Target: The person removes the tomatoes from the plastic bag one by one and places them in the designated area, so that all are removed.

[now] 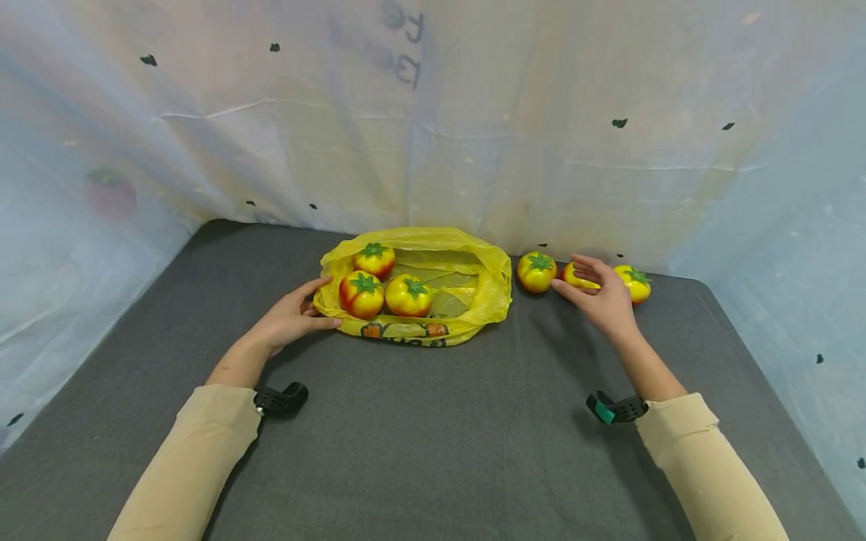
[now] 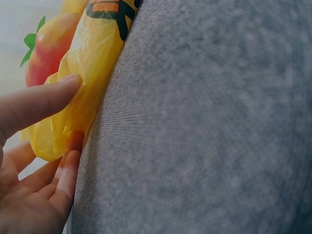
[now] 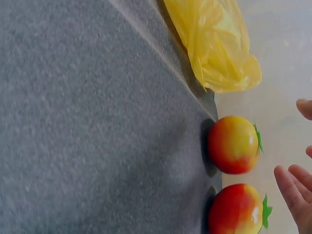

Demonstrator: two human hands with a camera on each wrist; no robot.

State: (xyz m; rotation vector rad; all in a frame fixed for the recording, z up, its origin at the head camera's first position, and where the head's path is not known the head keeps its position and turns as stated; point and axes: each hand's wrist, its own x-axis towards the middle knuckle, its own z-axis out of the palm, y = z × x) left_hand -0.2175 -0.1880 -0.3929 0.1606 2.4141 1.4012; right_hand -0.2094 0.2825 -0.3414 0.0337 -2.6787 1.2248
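A yellow plastic bag (image 1: 487, 297) lies on the table with its mouth spread wide. Inside it are three shiny yellow-red tomatoes with green leafy tops, one of them a front tomato (image 1: 408, 296). At the bag's left end my left hand (image 1: 291, 315) holds the rim, its thumb (image 2: 58, 95) on the outside and the fingers around the end. My right hand (image 1: 604, 298) hovers, fingers spread, above a row of tomatoes to the right. Nearest the bag is one tomato (image 1: 537, 272); a middle tomato (image 1: 577, 276) is partly hidden by the hand, and a right tomato (image 1: 633, 283) sits beyond.
A dark grey cloth (image 1: 433, 436) covers the table. Pale plastic sheeting (image 1: 473, 135) with small dark marks hangs behind and at both sides. Each wrist wears a black strap; the right strap (image 1: 616, 408) has a green patch.
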